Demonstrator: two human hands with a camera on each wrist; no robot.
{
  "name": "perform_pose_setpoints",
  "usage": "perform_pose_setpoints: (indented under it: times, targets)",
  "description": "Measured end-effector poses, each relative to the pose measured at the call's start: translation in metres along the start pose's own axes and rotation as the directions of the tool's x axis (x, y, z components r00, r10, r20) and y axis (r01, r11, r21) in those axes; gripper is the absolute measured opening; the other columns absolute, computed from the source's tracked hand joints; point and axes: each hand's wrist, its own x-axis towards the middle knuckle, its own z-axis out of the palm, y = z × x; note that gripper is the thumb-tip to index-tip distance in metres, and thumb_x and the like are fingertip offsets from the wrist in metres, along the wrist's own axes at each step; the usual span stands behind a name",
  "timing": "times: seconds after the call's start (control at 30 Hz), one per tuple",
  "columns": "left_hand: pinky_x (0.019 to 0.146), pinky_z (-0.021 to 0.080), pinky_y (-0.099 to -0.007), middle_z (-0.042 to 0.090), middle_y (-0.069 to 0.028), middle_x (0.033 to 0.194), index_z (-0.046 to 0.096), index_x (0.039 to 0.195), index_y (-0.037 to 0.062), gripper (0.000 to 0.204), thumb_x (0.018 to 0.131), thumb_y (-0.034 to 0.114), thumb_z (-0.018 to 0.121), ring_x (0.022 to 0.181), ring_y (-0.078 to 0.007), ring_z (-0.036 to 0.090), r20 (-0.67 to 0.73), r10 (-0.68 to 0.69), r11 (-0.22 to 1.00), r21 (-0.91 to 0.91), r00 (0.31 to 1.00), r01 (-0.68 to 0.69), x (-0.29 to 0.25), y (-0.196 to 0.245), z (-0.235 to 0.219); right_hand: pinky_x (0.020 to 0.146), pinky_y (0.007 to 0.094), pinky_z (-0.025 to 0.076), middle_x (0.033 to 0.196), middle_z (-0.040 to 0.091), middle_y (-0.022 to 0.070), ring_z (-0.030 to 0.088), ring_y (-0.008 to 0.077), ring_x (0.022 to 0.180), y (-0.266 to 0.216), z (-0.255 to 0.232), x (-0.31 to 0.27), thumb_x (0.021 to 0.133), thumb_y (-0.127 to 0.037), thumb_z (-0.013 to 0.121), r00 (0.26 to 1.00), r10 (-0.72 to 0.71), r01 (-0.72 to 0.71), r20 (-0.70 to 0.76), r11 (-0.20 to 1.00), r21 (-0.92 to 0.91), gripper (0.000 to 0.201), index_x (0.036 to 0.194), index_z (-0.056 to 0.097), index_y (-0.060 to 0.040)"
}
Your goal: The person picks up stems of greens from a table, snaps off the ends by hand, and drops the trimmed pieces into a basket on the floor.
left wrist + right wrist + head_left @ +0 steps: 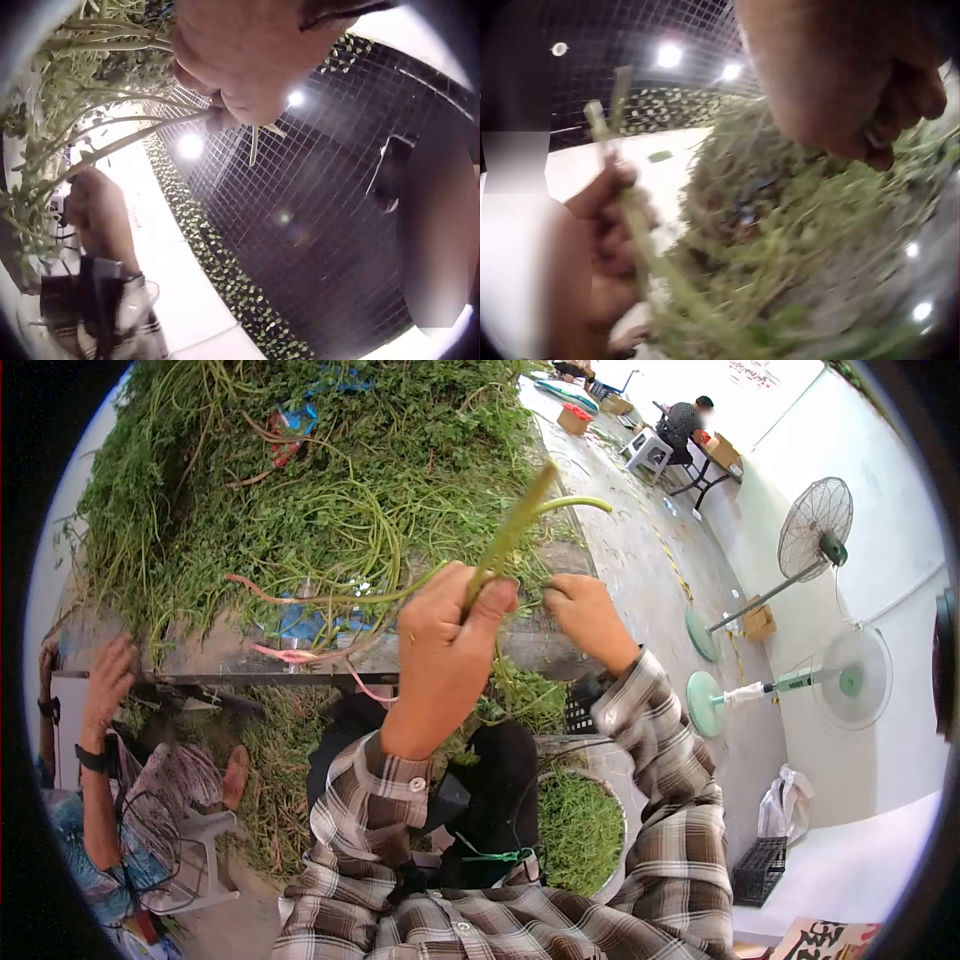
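Note:
My left hand (pixel 445 655) grips a small bunch of long green vegetable stems (pixel 515 525), raised over the table's near edge. Their pale cut ends stick up past the thumb. In the left wrist view, stems (pixel 112 146) trail from that hand toward leafy greens. My right hand (pixel 592 618) is just to the right, with its fingers curled. The right wrist view is blurred and shows its bent fingers (pixel 907 109) above the greens; nothing shows clearly between them. A large heap of leafy greens (pixel 330 480) covers the table beyond both hands.
Pinkish strands (pixel 290 655) lie over the table edge (pixel 230 660). A round tub (pixel 622 830) of cut greens stands by my lap. Another person's hand (pixel 112 675) is at the left. Two fans (pixel 815 525) stand on the right, and a seated person (pixel 685 422) is farther back.

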Motion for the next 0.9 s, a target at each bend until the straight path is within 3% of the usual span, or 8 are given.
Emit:
perform_pose_setpoints:
  times: [0.07,0.1,0.33,0.4,0.43,0.57,0.67,0.9]
  targets:
    - [0.047,0.024,-0.0219,0.042,0.0058,0.062,0.059,0.076,0.0031,0.026,0.089,0.025,0.057,0.053,-0.0032,0.032,-0.019,-0.054,0.998,-0.036,0.998,0.053,0.007,0.003,-0.011,0.055,0.0363,0.047,0.065,0.056,0.0164,0.055,0.0284,0.057,0.012,-0.014,0.000,0.081,-0.016,0.050,0.981,0.150,-0.170,0.127,0.971,0.166,0.019,0.086,0.059,0.0005]
    - [0.045,0.021,-0.0204,0.042,0.0064,0.061,0.060,0.077,0.0041,0.026,0.090,0.027,0.056,0.051,-0.0015,0.031,0.003,-0.181,0.973,-0.147,0.983,0.180,0.007,0.003,-0.014,0.049,0.0263,0.039,0.062,0.051,0.0026,0.048,0.0097,0.055,0.000,-0.020,-0.005,0.084,-0.011,0.047,0.872,0.397,-0.489,0.287,0.725,0.484,0.016,0.086,0.060,-0.0015]
    - [0.040,0.021,-0.0168,0.052,0.0039,0.069,0.060,0.082,0.0047,0.025,0.090,0.029,0.056,0.046,0.0007,0.029,0.129,-0.356,0.818,-0.436,0.926,0.375,0.011,-0.002,-0.026,0.053,0.0199,0.037,0.071,0.051,-0.0012,0.043,0.0052,0.058,-0.043,-0.038,-0.008,0.086,-0.015,0.050,0.902,0.172,-0.412,0.397,0.620,0.667,0.017,0.095,0.060,-0.0036]
    - [0.040,0.022,-0.0165,0.054,0.0031,0.072,0.059,0.083,0.0045,0.025,0.090,0.028,0.056,0.046,0.0005,0.029,0.129,-0.357,0.801,-0.468,0.925,0.374,0.011,-0.003,-0.029,0.057,0.0220,0.039,0.070,0.047,-0.0020,0.044,0.0065,0.062,-0.062,-0.042,-0.007,0.086,-0.020,0.053,0.893,-0.042,-0.243,0.448,0.793,0.559,0.025,0.103,0.059,-0.0032]
    - [0.040,0.022,-0.0165,0.054,0.0028,0.073,0.059,0.083,0.0045,0.025,0.090,0.028,0.055,0.047,0.0005,0.029,0.134,-0.353,0.789,-0.488,0.926,0.372,0.011,-0.001,-0.030,0.062,0.0242,0.039,0.070,0.045,-0.0012,0.045,0.0093,0.066,-0.053,-0.028,-0.007,0.082,-0.021,0.057,0.932,-0.195,-0.013,0.306,0.825,0.565,0.034,0.110,0.057,-0.0023]
    - [0.041,0.023,-0.0163,0.052,0.0032,0.072,0.057,0.084,0.0051,0.023,0.091,0.027,0.053,0.047,0.0003,0.029,0.156,-0.328,0.782,-0.509,0.932,0.360,0.012,-0.001,-0.036,0.072,0.0288,0.044,0.086,0.060,0.0105,0.054,0.0166,0.077,-0.074,-0.038,-0.005,0.078,-0.019,0.062,0.839,-0.108,-0.173,0.534,0.876,0.450,0.039,0.111,0.056,-0.0009]
    - [0.041,0.019,-0.0178,0.038,0.0087,0.054,0.059,0.082,0.0043,0.028,0.091,0.031,0.055,0.044,0.0012,0.027,0.156,-0.319,0.768,-0.536,0.935,0.351,0.012,0.000,-0.035,0.069,0.0284,0.044,0.081,0.059,0.0087,0.054,0.0146,0.073,-0.072,-0.023,-0.010,0.078,-0.019,0.062,0.859,-0.228,-0.092,0.459,0.813,0.576,0.040,0.113,0.055,-0.0017]
    - [0.041,0.022,-0.0169,0.048,0.0043,0.069,0.055,0.084,0.0049,0.025,0.093,0.027,0.051,0.047,0.0001,0.027,0.164,-0.298,0.774,-0.535,0.940,0.338,0.013,-0.002,-0.046,0.063,0.0289,0.043,0.072,0.057,0.0055,0.052,0.0105,0.068,-0.075,-0.019,-0.013,0.083,-0.017,0.057,0.782,-0.128,-0.331,0.610,0.744,0.581,0.022,0.097,0.060,0.0008]
